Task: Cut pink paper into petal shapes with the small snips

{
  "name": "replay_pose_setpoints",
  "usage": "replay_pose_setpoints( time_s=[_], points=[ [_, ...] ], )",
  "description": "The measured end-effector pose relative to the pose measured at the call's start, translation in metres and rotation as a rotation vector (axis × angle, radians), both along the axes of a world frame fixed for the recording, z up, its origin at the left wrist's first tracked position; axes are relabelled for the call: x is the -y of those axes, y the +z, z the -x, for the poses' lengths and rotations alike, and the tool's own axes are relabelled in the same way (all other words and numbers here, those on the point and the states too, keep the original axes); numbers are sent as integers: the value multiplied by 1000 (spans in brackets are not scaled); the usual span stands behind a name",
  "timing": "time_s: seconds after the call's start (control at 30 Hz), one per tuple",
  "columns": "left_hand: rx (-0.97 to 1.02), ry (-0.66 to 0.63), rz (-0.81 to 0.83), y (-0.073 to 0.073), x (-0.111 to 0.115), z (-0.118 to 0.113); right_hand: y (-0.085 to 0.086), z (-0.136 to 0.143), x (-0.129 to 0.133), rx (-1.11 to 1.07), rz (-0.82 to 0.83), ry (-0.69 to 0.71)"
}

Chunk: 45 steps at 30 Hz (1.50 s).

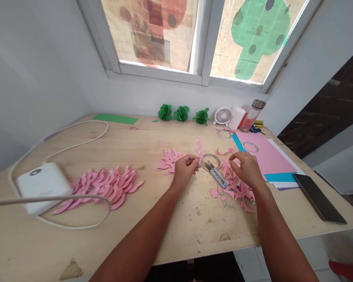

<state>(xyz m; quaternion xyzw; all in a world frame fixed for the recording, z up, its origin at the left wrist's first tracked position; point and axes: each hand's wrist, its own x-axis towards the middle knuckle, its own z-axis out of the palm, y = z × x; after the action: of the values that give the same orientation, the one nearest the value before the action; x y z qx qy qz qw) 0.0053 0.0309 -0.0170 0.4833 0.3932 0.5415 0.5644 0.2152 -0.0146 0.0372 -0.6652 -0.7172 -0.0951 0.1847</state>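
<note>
**Basically: snips lie between both hands, left hand pinching a pink strip**

Left hand (186, 167): thumb and fingertips pressed together on the lower end of a small pink paper strip (199, 149). Strip runs up and slightly away from the hand, long axis roughly toward the window, free end curling at the top. It seems lifted off the table, but I can't tell for sure.

Right hand (247, 169): fingers curled down, palm down, resting on or just over the pile of pink offcuts (233, 187). Fingertips are hidden behind the knuckles, so I can't tell whether it is pinching a piece or only touching the pile.

Thread snips (216, 173): flat on the wooden table (176, 219), between the two hands. Long axis diagonal: blades point up-left toward the left hand's fingertips, looped spring end points down-right toward the right wrist. Blade tips overlap a thin wire ring (211, 158). Spring end sits just beside the right hand, blade tips just beside the left, so it's close to equal; right hand is marginally nearer the grip end.

Around it:
- stack of cut pink petals (104, 187) well to the left, beside a white charger block (42, 184)
- smaller petal batch (168, 159) just behind the left hand
- pink paper sheet (263, 154) behind the right hand, phone (319, 197) at the right edge
</note>
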Motion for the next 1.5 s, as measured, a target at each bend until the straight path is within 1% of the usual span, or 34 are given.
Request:
replay_pose_setpoints(
  time_s=[0.07, 0.1, 0.2, 0.27, 0.33, 0.43, 0.53, 0.67, 0.83, 1.03, 1.27, 1.4, 1.5],
  points=[
    [-5, 5, 5, 0, 0, 0, -5, 6, -9, -10, 17, -8],
    [-8, 8, 8, 0, 0, 1, -8, 10, -14, 4, 53, -6],
    [-13, 28, 17, 1, -1, 2, -14, 18, -29, 97, 153, -39],
    [-11, 40, 20, 1, -1, 3, -19, 19, -34, 142, 149, -75],
    [-7, 47, 23, 1, -1, 3, -24, 16, -36, 162, 118, -94],
    [-6, 51, 27, 1, 0, 2, -31, 10, -35, 158, 109, -54],
    [-14, 40, 27, 1, 0, 1, -34, 6, -33, 149, 139, -27],
    [-20, 34, 20, 0, 0, 1, -33, 3, -32, 138, 174, 6],
    [-23, 36, 19, -1, 0, 2, -33, 2, -32, 129, 141, 6],
    [-24, 23, 20, 0, 1, 1, -32, 5, -32, 37, 80, 25],
    [-20, 15, 34, 0, 1, 0, -29, 8, -31, 16, 4, 86],
    [-18, 22, 41, 0, 0, 1, -25, 13, -29, -42, -46, 143],
    [-11, 26, 40, 1, 0, 1, -21, 18, -26, -108, -125, 201]
  ],
)
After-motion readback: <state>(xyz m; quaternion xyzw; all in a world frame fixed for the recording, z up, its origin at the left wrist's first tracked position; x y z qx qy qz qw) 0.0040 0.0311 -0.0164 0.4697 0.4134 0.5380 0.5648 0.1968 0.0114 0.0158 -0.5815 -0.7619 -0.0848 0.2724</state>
